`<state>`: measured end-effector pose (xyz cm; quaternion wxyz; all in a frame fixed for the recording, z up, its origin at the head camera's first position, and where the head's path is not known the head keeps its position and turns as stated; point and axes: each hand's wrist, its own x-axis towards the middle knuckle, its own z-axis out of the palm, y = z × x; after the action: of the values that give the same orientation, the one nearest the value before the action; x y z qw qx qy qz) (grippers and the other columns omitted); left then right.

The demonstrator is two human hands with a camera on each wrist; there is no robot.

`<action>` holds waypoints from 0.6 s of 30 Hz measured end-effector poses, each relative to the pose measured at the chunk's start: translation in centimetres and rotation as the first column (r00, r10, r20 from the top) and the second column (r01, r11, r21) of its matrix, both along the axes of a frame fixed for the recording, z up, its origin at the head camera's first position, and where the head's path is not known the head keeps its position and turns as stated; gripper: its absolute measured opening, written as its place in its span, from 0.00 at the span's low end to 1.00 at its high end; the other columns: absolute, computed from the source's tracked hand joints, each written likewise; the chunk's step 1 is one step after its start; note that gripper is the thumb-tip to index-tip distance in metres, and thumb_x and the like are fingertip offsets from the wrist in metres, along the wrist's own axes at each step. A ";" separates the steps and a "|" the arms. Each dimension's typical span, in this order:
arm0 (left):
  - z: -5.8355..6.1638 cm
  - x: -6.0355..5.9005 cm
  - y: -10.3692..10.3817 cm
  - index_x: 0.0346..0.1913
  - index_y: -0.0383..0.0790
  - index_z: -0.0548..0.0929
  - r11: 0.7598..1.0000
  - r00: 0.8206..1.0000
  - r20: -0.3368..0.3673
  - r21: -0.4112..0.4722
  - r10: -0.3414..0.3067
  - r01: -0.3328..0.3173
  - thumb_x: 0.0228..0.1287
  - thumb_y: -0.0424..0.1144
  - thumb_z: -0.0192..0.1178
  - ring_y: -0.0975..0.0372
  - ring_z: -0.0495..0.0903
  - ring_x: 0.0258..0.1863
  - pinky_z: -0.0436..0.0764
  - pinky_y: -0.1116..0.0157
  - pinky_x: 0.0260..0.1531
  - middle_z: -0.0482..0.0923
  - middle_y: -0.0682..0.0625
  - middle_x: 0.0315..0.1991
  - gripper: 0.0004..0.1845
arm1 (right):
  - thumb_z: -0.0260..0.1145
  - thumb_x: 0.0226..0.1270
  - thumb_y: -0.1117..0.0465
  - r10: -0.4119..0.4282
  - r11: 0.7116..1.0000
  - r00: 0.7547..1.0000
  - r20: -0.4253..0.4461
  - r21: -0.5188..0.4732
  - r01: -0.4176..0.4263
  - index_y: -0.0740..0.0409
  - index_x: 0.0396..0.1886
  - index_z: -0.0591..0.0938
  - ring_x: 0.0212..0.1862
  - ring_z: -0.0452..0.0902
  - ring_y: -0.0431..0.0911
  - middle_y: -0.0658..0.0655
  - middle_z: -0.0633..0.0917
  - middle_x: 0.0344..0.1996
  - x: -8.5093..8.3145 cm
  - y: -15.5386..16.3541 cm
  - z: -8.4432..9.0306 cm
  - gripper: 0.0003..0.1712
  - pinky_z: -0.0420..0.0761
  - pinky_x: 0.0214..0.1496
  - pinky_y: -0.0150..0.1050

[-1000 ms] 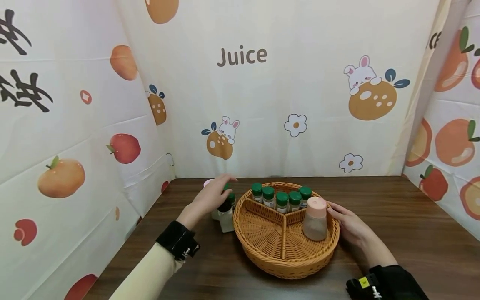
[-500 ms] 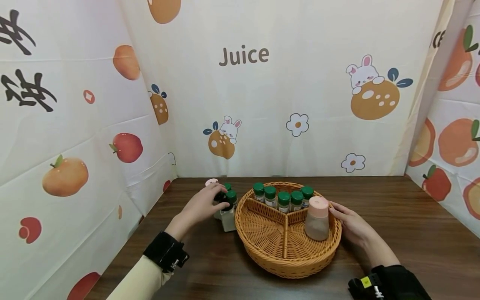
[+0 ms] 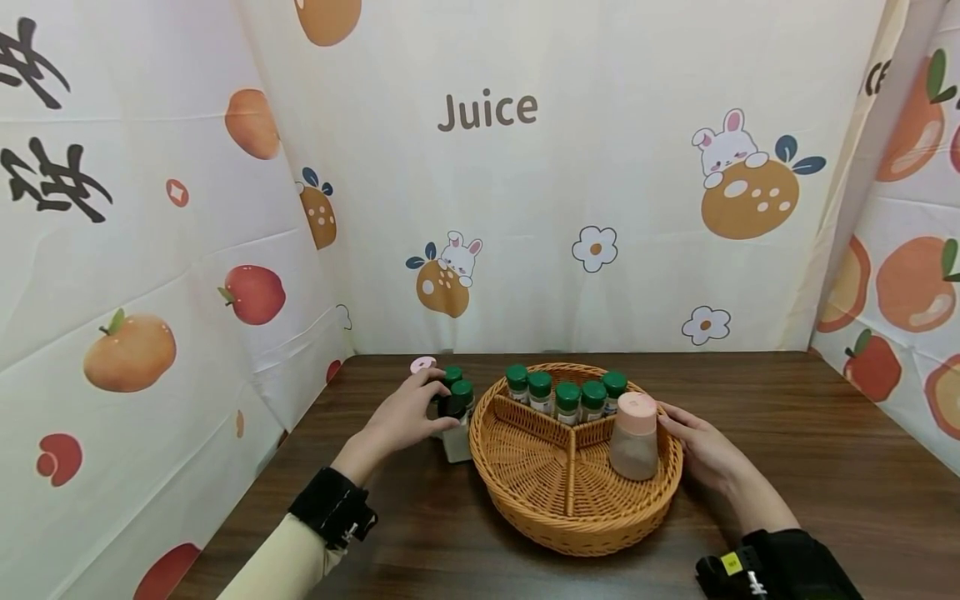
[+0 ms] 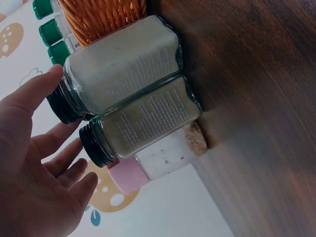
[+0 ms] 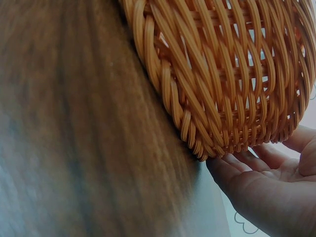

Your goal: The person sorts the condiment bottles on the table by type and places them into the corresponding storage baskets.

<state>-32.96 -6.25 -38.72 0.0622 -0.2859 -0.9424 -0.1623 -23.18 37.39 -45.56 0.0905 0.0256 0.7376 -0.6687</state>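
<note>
Left: the left hand (image 3: 405,414), fingers loosely spread, touches the cap of a black-capped jar (image 4: 121,66) in a jar cluster (image 3: 452,408) just beside the wicker basket (image 3: 525,467); bare table (image 3: 390,550) lies toward the viewer. Centre: green-capped jars (image 3: 564,398) fill the rear compartment; a pink-capped shaker (image 3: 633,437) stands front-right. Right: the right hand (image 3: 701,450), open, rests against the basket rim. Compared with a second ago, the left hand has settled lower onto the caps.

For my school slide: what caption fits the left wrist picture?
Left hand touching black-capped spice jars beside a wicker basket.
</note>
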 end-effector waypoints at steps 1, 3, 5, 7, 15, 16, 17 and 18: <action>0.0 0.0 0.0 0.50 0.42 0.84 1.000 1.000 -0.004 0.003 0.000 0.000 0.58 0.55 0.71 0.50 0.65 0.73 0.75 0.49 0.64 0.68 0.46 0.71 0.24 | 0.45 0.82 0.45 0.000 1.000 1.000 0.000 -0.001 0.000 0.64 0.80 0.41 0.47 0.68 0.16 0.71 0.45 0.79 0.0 0.0 0.0 0.43 0.76 0.54 0.24; 0.1 0.0 0.1 0.49 0.42 0.84 1.000 1.000 -0.016 0.001 -0.003 0.003 0.57 0.54 0.72 0.50 0.65 0.73 0.77 0.49 0.62 0.68 0.46 0.70 0.24 | 0.45 0.82 0.45 0.001 1.000 1.000 -0.002 -0.002 -0.001 0.64 0.80 0.40 0.47 0.68 0.16 0.71 0.45 0.79 0.0 0.0 0.0 0.43 0.76 0.54 0.24; 0.1 0.0 0.1 0.48 0.41 0.84 1.000 0.999 -0.035 -0.010 -0.008 0.008 0.57 0.54 0.73 0.51 0.66 0.73 0.79 0.50 0.60 0.68 0.46 0.70 0.23 | 0.45 0.82 0.44 0.001 1.000 1.000 -0.002 -0.003 -0.001 0.64 0.80 0.40 0.47 0.68 0.16 0.71 0.45 0.79 0.0 0.0 0.0 0.43 0.76 0.54 0.23; 0.1 0.0 0.1 0.47 0.41 0.84 1.000 0.998 -0.059 -0.027 -0.016 0.014 0.56 0.53 0.73 0.51 0.67 0.72 0.81 0.51 0.57 0.68 0.46 0.70 0.23 | 0.45 0.81 0.44 0.001 1.000 1.000 -0.002 -0.004 -0.001 0.64 0.80 0.40 0.47 0.68 0.16 0.71 0.45 0.79 0.0 0.0 0.0 0.43 0.76 0.54 0.24; 0.2 0.2 0.1 0.45 0.40 0.85 0.997 0.992 -0.114 -0.058 -0.049 0.042 0.54 0.52 0.75 0.52 0.69 0.69 0.82 0.54 0.55 0.68 0.46 0.68 0.23 | 0.45 0.81 0.44 -0.003 1.000 1.000 0.002 0.003 0.003 0.64 0.80 0.41 0.49 0.68 0.18 0.71 0.46 0.79 0.1 -0.1 0.1 0.44 0.76 0.54 0.24; 0.3 0.3 0.1 0.45 0.40 0.85 0.997 0.991 -0.121 -0.059 -0.056 0.049 0.54 0.52 0.75 0.52 0.69 0.68 0.82 0.54 0.55 0.68 0.45 0.68 0.23 | 0.45 0.81 0.44 -0.004 1.000 1.000 0.003 0.004 0.004 0.64 0.80 0.41 0.49 0.68 0.18 0.71 0.46 0.79 0.1 0.0 0.1 0.44 0.76 0.54 0.24; 0.3 0.3 0.0 0.45 0.39 0.85 0.997 0.990 -0.125 -0.057 -0.063 0.056 0.54 0.51 0.75 0.52 0.69 0.68 0.82 0.54 0.55 0.69 0.45 0.68 0.23 | 0.45 0.81 0.44 -0.003 1.000 1.000 0.002 0.005 0.003 0.63 0.80 0.41 0.50 0.68 0.18 0.71 0.46 0.79 0.1 0.0 0.1 0.43 0.76 0.54 0.24; 0.4 0.4 0.0 0.45 0.39 0.85 0.997 0.989 -0.130 -0.052 -0.070 0.064 0.54 0.50 0.75 0.52 0.69 0.68 0.82 0.55 0.55 0.69 0.45 0.67 0.22 | 0.46 0.81 0.44 -0.003 1.000 1.000 0.002 0.005 0.003 0.63 0.80 0.41 0.50 0.68 0.18 0.71 0.46 0.79 0.1 0.0 0.1 0.44 0.75 0.54 0.24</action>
<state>-32.56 -6.29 -38.32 0.1120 -0.3291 -0.9296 -0.1227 -23.09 37.37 -45.49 0.0903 0.0277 0.7391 -0.6670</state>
